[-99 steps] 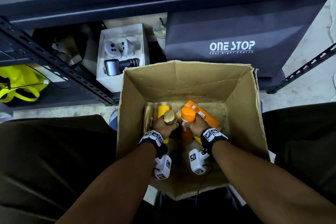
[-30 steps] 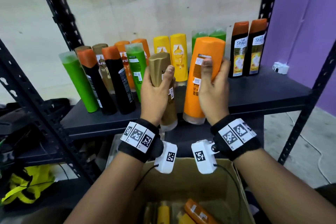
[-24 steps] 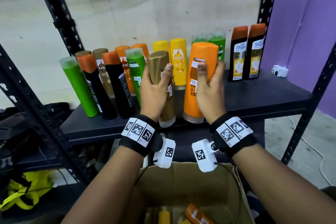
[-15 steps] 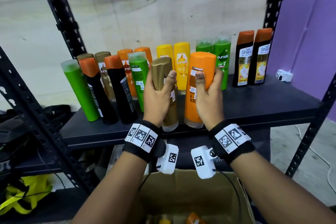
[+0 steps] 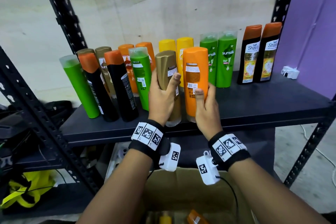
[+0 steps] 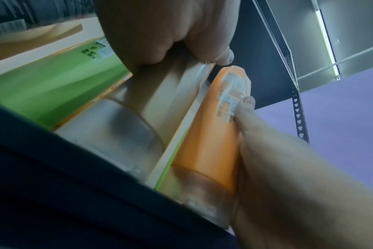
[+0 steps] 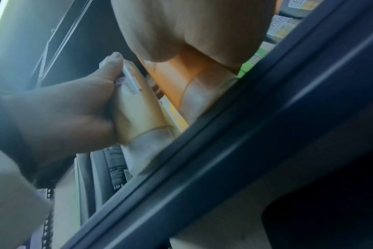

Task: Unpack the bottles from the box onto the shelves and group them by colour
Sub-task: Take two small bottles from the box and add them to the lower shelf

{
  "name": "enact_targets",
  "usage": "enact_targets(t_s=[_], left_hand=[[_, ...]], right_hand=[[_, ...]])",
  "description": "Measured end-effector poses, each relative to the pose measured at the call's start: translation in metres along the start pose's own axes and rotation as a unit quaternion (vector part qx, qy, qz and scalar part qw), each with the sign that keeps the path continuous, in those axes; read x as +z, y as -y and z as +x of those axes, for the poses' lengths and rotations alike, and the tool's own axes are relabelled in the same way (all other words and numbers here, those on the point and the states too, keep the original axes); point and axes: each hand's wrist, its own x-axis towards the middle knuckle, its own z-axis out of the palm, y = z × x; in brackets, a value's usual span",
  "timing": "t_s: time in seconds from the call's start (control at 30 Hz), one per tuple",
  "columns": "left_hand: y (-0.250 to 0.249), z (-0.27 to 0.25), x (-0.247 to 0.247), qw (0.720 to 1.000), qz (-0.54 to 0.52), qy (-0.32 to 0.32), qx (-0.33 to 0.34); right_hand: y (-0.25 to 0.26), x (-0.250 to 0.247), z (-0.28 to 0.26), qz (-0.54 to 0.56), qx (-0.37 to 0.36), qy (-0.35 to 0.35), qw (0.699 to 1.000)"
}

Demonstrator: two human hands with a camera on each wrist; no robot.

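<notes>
My left hand (image 5: 162,96) grips a gold bottle (image 5: 166,71) cap-down at the front edge of the dark shelf (image 5: 263,103). Beside it my right hand (image 5: 205,103) grips an orange bottle (image 5: 195,71), also cap-down at the edge. In the left wrist view the gold bottle (image 6: 160,94) and orange bottle (image 6: 211,134) sit side by side with clear caps low. The right wrist view shows the orange bottle (image 7: 181,80) under my palm. Behind them stand green, black, gold, orange and yellow bottles. The cardboard box (image 5: 181,187) lies below my wrists with an orange bottle (image 5: 196,218) inside.
Two black Shaylin bottles (image 5: 260,54) stand at the shelf's right, two green Sunsilk bottles (image 5: 219,60) left of them. Black uprights (image 5: 60,11) frame the shelf. A small white device (image 5: 290,72) lies at the far right. A yellow bag (image 5: 23,191) sits low left.
Both hands lifted the gold and orange bottles out of the box up to the shelf, then lowered them until their caps reached the shelf's front edge.
</notes>
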Motion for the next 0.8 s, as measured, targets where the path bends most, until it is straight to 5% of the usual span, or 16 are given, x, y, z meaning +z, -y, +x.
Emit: enact_targets(t_s=[0.33, 0.8], left_hand=[[0.038, -0.045, -0.015, 0.994, 0.050, 0.086, -0.053], [0.039, -0.020, -0.006, 0.986, 0.152, 0.054, -0.053]], right_hand=[[-0.012, -0.011, -0.011, -0.051, 0.009, 0.047, 0.998], [-0.006, -0.008, 0.019, -0.145, 0.030, 0.093, 0.985]])
